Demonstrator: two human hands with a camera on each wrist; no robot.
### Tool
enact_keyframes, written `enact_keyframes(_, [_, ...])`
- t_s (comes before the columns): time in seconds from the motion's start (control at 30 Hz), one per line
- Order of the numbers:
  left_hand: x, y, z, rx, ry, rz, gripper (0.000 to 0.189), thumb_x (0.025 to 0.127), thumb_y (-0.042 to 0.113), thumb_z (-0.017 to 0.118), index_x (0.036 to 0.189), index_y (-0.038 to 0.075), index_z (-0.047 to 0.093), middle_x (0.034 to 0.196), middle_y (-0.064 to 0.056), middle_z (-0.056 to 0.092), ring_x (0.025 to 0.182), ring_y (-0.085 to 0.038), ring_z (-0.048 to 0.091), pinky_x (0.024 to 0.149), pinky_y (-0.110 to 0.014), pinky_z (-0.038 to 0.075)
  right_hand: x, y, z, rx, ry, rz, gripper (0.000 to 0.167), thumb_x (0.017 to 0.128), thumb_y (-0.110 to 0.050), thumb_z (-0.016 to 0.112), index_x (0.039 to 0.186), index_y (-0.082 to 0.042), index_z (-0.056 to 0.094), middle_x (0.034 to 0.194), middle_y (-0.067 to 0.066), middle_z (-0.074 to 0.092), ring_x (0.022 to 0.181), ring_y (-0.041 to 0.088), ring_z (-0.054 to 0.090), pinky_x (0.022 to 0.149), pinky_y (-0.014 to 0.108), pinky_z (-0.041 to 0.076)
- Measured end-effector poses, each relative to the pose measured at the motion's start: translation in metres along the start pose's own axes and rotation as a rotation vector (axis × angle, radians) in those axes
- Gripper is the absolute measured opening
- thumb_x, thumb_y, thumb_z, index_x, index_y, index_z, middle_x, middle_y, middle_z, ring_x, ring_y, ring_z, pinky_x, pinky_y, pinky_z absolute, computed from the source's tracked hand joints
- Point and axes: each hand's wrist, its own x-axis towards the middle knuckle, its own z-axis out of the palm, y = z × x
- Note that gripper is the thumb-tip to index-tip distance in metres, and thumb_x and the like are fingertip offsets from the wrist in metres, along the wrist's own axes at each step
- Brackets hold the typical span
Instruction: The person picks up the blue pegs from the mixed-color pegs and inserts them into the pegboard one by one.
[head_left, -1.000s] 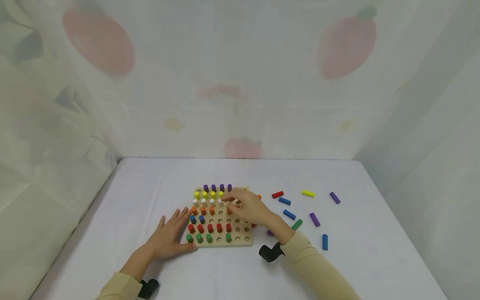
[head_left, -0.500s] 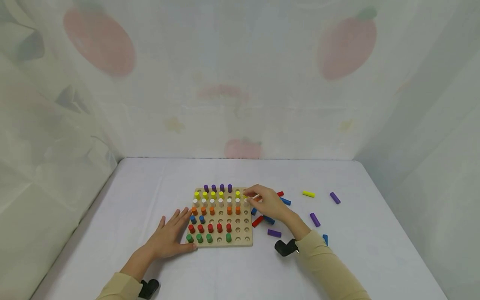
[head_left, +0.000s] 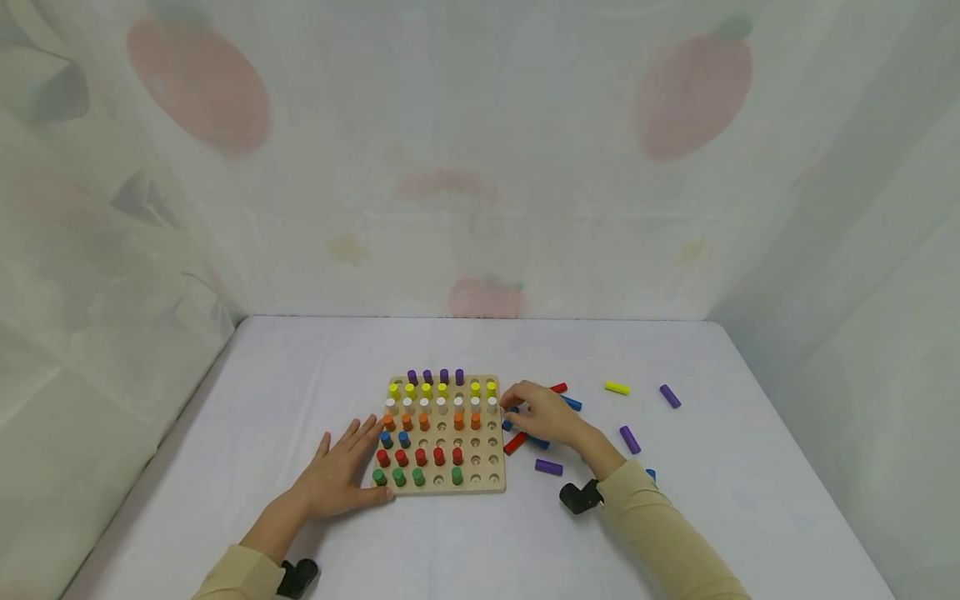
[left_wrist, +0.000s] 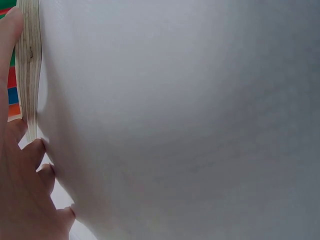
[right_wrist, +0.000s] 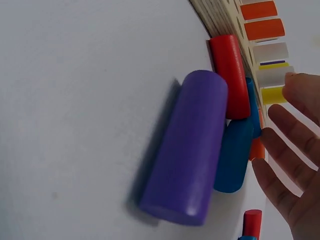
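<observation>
A wooden pegboard [head_left: 484, 467] lies flat on the white table, with rows of purple, yellow, white, orange, blue, red and green pegs standing in it. My left hand [head_left: 339, 477] rests along its left side, fingers spread and thumb at the near left corner. Just off the right edge, my right hand [head_left: 546, 414] is over a cluster of loose pegs, its fingers loosely bent. No peg shows between them in the right wrist view. Below that hand lie a red peg [right_wrist: 230, 75], a blue peg [right_wrist: 234, 156] and a purple peg [right_wrist: 185, 150].
Farther right lie a yellow peg [head_left: 617, 388], a purple peg [head_left: 670, 396] and another purple peg [head_left: 630, 439]. A red peg [head_left: 558, 387] and a blue peg [head_left: 572, 403] show behind the right hand. The right sleeve [head_left: 663, 525] partly covers a blue peg [head_left: 651, 474].
My right hand moved from above the board to the right, then slightly nearer, off its edge. A yellow peg now stands uncovered at the right end of its row. The left hand stayed still.
</observation>
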Motion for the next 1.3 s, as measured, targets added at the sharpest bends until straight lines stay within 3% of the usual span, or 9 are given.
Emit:
enact_keyframes(0.27, [0.0,0.0,0.0,-0.002,0.001,0.001,0.107,0.064,0.075,0.061,0.147,0.019,0.023,0.152,-0.008,0.024,0.138,-0.037,0.02,0.104,-0.068,0.008,-0.001,0.005,0.002,-0.079,-0.047,-0.016,0.025,0.085,-0.019,0.066,0.108,-0.013,0.063,0.103,-0.004,0.062,0.093,0.012,0.058,0.086,0.029,0.049])
enact_keyframes(0.6, [0.0,0.0,0.001,0.003,0.006,0.0,0.107,0.064,0.074,0.062,0.147,0.017,0.025,0.152,-0.008,0.025,0.138,-0.037,0.02,0.103,-0.068,0.009,-0.001,0.009,0.006,-0.116,-0.042,-0.002,0.026,0.083,-0.021,0.068,0.107,-0.013,0.064,0.104,-0.003,0.062,0.095,0.011,0.055,0.088,0.032,0.047])
enact_keyframes(1.3, [0.0,-0.001,0.002,0.007,0.005,-0.002,0.108,0.063,0.076,0.06,0.147,0.017,0.025,0.152,-0.008,0.024,0.138,-0.037,0.02,0.104,-0.068,0.008,0.0,0.014,0.009,-0.148,-0.02,0.033,0.018,0.083,-0.017,0.068,0.1,-0.015,0.062,0.09,-0.003,0.057,0.08,0.008,0.05,0.073,0.025,0.047])
